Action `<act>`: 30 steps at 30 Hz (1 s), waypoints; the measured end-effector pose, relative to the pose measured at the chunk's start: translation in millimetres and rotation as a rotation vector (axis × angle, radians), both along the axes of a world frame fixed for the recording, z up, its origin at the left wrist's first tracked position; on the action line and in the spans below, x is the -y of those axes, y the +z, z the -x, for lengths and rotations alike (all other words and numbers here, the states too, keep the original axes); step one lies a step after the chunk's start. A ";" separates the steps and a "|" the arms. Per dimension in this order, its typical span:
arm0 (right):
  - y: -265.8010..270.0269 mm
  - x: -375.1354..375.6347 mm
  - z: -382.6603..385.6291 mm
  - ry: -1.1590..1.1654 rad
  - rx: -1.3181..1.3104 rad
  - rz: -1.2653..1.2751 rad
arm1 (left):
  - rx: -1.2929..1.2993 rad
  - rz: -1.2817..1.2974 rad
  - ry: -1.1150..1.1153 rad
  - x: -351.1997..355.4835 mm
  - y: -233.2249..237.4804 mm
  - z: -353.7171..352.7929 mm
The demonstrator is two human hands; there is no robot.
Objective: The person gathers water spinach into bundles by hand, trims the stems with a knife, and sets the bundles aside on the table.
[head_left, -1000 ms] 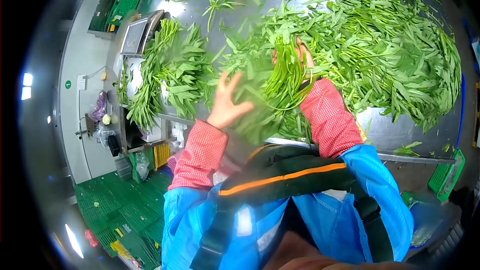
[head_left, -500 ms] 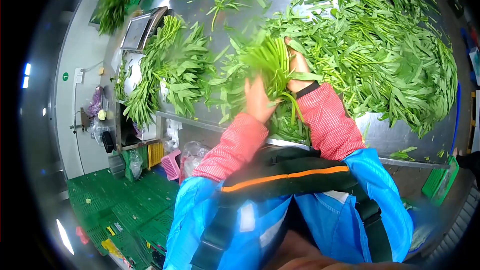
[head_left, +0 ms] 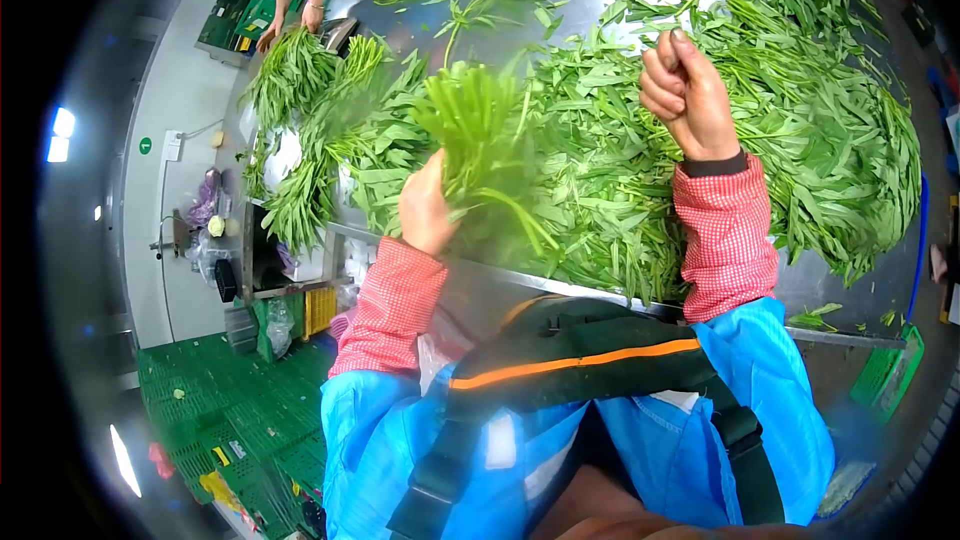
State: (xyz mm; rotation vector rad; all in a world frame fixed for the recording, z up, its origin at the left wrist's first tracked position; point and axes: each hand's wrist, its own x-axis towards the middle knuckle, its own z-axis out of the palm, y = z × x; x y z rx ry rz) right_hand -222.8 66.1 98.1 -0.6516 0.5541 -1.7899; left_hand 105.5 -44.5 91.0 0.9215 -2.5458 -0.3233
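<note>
My left hand (head_left: 426, 205) is closed around the lower side of a bunch of water spinach (head_left: 470, 125), stem ends up and slightly blurred. One bent stem droops from the bunch to the right. My right hand (head_left: 690, 95) is raised over the large heap of water spinach (head_left: 800, 120), apart from the bunch. Its fingers are curled in with the thumb against them, and nothing shows between them. Below my hands, more loose greens (head_left: 600, 190) cover the near part of the metal table (head_left: 830, 300).
At the upper left, another person's hands (head_left: 300, 20) touch a bunch of greens (head_left: 290, 75) by the scale (head_left: 340, 35). More bunches (head_left: 385, 155) lie left of mine. Green crates (head_left: 190, 380) cover the floor at lower left; a green basket (head_left: 890, 370) stands at right.
My hands have parted: the left has carried the bunch left, while the right has let go of it and risen to the right. The other person's bunch has come down near the scale.
</note>
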 end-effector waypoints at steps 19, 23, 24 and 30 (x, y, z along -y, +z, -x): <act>-35.2 23.7 -36.6 -0.095 -0.527 -0.221 | -0.402 -1.288 0.013 -1.6 8.9 -51.1; -34.5 37.1 -81.6 0.034 -0.847 -0.273 | -0.487 -1.449 -0.111 -2.9 4.8 -40.1; -30.2 41.2 -88.6 0.062 -0.873 -0.242 | -0.446 -1.472 -0.116 -2.2 5.7 -38.0; -28.5 52.1 -79.7 -0.152 -0.252 -0.279 | -0.449 -1.482 -0.059 -5.2 6.0 -37.5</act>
